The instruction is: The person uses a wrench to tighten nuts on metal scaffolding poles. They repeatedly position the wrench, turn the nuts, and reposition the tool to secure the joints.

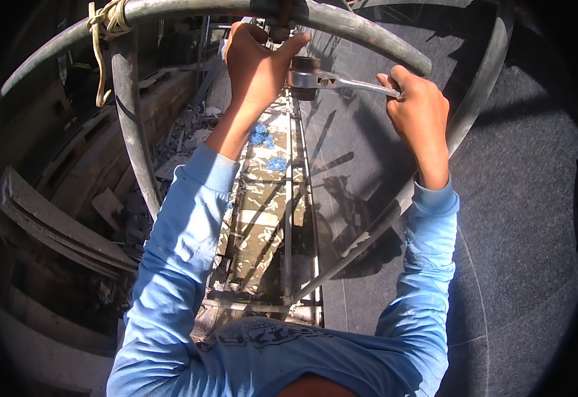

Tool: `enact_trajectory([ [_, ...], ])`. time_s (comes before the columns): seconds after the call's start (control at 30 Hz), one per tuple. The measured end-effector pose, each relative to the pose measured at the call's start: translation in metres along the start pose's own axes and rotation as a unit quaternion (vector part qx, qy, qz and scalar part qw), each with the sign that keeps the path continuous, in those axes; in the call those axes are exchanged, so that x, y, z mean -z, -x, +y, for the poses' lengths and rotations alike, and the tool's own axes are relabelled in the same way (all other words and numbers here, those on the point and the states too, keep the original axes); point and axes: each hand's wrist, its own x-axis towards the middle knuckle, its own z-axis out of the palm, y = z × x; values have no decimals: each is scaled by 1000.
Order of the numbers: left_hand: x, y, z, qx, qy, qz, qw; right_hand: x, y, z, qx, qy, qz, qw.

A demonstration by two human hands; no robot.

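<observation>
A curved-looking grey metal scaffold pipe (362, 34) crosses the top of the view. My left hand (257, 69) reaches up under it, with thumb and fingers closed around the rusty bolt and nut of a scaffold clamp (280, 30). Part of the clamp is hidden behind the fingers. In my right hand (421, 109) is the handle of a steel ratchet wrench (362, 85), held level. Its dark double-ended socket head points left, just below the clamp and beside my left wrist, apart from the bolt.
A cord (109, 21) ties an upright pipe (130, 112) to the crossing pipe. Another pipe (484, 73) slants down past my right arm. Dark grey stone-like panels (527, 218) fill the right. Stacked boards (51, 215), rubble and blue scraps (260, 135) lie below.
</observation>
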Motion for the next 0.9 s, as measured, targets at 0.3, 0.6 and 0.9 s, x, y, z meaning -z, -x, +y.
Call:
enact_trajectory([
  [0.3, 13, -13, -26, 173, 579, -288, 743, 2, 5, 11, -10, 7, 3, 1000],
  [0.6, 4, -5, -7, 185, 304, -161, 920, 5, 7, 12, -6, 14, -2, 1000],
  [0.9, 7, -8, -12, 71, 257, -138, 954, 4, 6, 15, -1, 5, 5, 1000],
])
